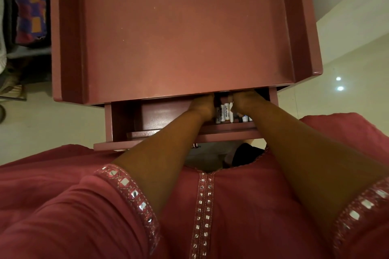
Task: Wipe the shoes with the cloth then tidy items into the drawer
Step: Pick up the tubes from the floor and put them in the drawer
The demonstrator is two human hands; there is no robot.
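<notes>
Both arms reach straight forward and down from the head camera into the pulled-out drawer (117, 124) of a pinkish-red cabinet. The left hand (203, 107) and right hand (244, 101) sit close together at the back of the drawer, wrists roughly level, with the fingers tucked under the edge of the tabletop (179, 38), so honestly I can't tell whether either grip is spread, curled or holding anything. Between and just beside the two hands there's a row of small white tubes (226, 112) standing in the drawer, one reading "Heybright"; the left hand's inner side looks like it's touching the leftmost ones. The drawer's left half shows bare bottom. Pink sleeves (130, 191) with mirror trim cover the upper arms. A patterned bag (29, 10) sits off left of the cabinet, on the floor (347, 52).
</notes>
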